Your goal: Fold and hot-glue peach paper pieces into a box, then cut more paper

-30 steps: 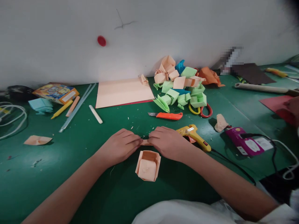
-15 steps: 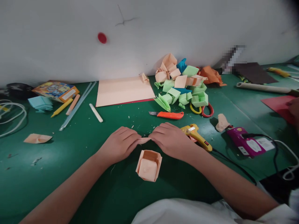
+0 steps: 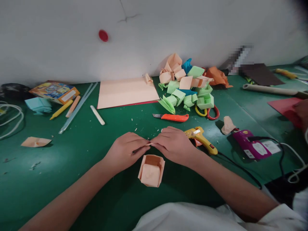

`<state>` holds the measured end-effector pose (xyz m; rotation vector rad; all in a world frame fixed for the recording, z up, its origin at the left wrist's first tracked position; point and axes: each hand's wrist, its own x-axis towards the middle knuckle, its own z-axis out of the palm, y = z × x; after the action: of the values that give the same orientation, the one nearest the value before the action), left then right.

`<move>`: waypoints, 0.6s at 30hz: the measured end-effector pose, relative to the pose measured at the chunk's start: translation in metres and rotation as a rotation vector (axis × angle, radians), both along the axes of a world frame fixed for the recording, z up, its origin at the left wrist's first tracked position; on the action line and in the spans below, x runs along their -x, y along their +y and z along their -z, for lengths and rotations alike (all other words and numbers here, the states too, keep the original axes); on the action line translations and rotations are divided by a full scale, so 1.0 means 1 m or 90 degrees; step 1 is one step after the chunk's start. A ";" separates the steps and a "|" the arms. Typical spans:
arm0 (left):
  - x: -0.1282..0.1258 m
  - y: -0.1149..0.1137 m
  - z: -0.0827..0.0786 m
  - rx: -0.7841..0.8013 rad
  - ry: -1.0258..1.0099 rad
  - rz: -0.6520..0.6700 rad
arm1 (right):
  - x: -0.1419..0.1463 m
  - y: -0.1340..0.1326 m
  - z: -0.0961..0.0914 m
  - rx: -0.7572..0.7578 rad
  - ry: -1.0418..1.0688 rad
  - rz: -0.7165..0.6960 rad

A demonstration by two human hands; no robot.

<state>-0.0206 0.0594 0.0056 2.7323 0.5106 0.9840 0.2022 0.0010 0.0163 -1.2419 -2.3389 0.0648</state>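
Between my two hands is a small folded piece of peach paper (image 3: 143,146), mostly covered by fingers. My left hand (image 3: 127,149) is closed on its left part, thumb below and fingers above. The fingertips of my right hand (image 3: 174,144) pinch its right end, close against the left fingertips. Just below them on the table, a small peach paper box (image 3: 151,171) stands with its hollow side showing. A yellow glue gun (image 3: 203,141) lies right beside my right hand. Beyond the hands rests an orange box cutter (image 3: 174,117) with its blade out.
Behind lies a heap of folded paper pieces (image 3: 190,86), with scissors (image 3: 213,113) before it. Peach sheets (image 3: 127,93) lie against the wall. Glue sticks (image 3: 78,109) and crayons (image 3: 61,110) are at left. A purple power adapter (image 3: 255,144) with cords sits right, near another person's hand (image 3: 302,110).
My hands have drawn closer together, so less of the folded paper shows between them. The left hand has shifted slightly right. The view has moved a little; the paper box stays put.
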 end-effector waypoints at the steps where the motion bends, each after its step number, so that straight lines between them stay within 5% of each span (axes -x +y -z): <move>1: -0.001 -0.001 -0.001 -0.004 -0.001 -0.003 | -0.001 0.000 -0.001 0.001 0.008 -0.005; 6: 0.002 -0.002 -0.010 0.008 0.024 -0.018 | -0.005 -0.004 -0.008 0.068 0.075 -0.024; 12: 0.010 0.001 -0.024 0.328 0.075 -0.061 | -0.009 -0.007 -0.019 0.219 0.128 0.029; 18: 0.017 0.009 -0.029 0.543 0.091 -0.077 | -0.017 -0.010 -0.029 0.254 0.183 0.055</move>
<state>-0.0377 0.0686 0.0348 2.0116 0.8802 0.4262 0.2188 -0.0095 0.0448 -1.4073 -2.0775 0.6646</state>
